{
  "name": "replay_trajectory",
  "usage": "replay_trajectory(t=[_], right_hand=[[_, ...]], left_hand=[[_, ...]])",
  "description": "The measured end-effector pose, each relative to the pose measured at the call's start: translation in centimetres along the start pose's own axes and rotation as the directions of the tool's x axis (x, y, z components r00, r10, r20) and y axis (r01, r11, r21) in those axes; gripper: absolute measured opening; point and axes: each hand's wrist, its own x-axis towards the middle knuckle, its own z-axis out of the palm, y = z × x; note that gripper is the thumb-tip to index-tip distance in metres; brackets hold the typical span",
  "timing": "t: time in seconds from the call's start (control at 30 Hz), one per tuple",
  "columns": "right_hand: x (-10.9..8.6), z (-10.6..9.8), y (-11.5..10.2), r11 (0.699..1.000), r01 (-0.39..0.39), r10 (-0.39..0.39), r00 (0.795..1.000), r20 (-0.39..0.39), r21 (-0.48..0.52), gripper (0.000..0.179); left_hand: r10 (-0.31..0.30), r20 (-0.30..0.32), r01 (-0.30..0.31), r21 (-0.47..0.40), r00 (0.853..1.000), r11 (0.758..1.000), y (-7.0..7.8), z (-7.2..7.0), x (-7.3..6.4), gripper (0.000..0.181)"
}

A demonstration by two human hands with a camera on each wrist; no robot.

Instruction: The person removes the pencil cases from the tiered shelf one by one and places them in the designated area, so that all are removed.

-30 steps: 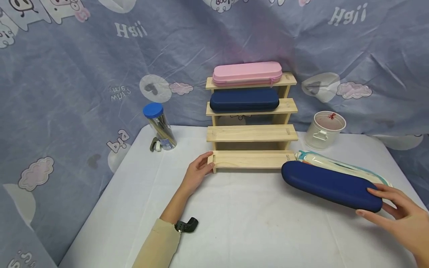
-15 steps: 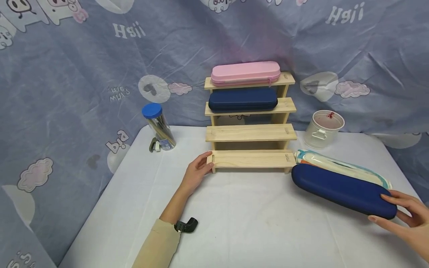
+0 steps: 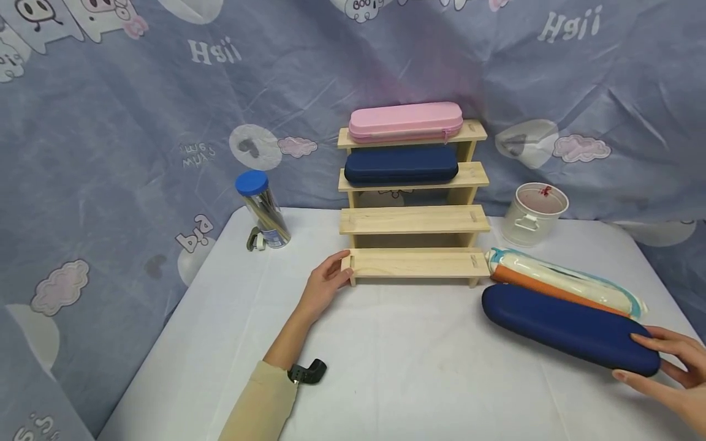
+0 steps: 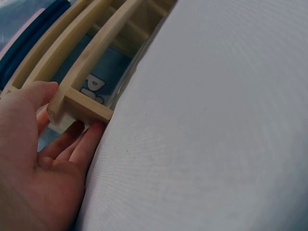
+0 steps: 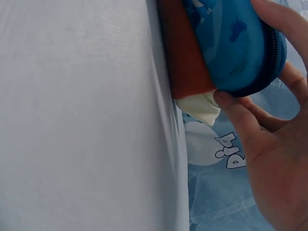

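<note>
My left hand (image 3: 325,283) grips the left end of the lowest step of a wooden tiered rack (image 3: 413,263). In the left wrist view its fingers lie at the end of that step (image 4: 86,107). At the right, my right hand (image 3: 670,364) holds a navy zippered pencil case (image 3: 568,327) by its right end, slanted above the table. The right wrist view shows the printed blue side of this pencil case (image 5: 236,48) between thumb and fingers. Just behind it lies an orange and cream pouch with teal edging (image 3: 562,282), partly hidden by the navy case.
A pink case (image 3: 405,119) sits on the rack's top step, and another navy case (image 3: 399,165) one step below. A white pot (image 3: 535,214) stands behind the pouch. A clear blue-lidded jar (image 3: 265,211) stands at the left. Patterned cloth (image 3: 138,153) hangs behind the white table.
My right hand has moved right and toward me with the navy pencil case, uncovering more of the orange side of the pouch. My left hand stays on the rack.
</note>
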Motion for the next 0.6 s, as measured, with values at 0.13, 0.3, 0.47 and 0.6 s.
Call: replay_trajectory(t=[0.13,0.3,0.47,0.6], right_hand=[[0.0,0.2,0.1,0.999,-0.008,0.008,1.0,0.013,-0.042,0.08],[0.3,0.6,1.2,0.991,-0.071,0.08,0.994,0.076,-0.113,0.085],[0.5,1.1,2.5,0.989,-0.039,0.068,0.977,0.202,-0.144,0.081],[0.4,1.2,2.7,0.991,-0.013,0.048,0.964,0.261,-0.133,0.079]], left_hand=[[-0.005,-0.002,0.005,0.008,1.0,1.0,0.0,0.0,0.1,0.049],[-0.004,-0.006,0.004,0.022,1.0,1.0,0.0,0.0,0.1,0.049],[-0.009,-0.011,0.01,0.031,1.0,0.999,0.1,0.1,0.1,0.049],[-0.01,-0.001,0.01,0.022,1.0,1.0,0.2,0.1,0.0,0.05]])
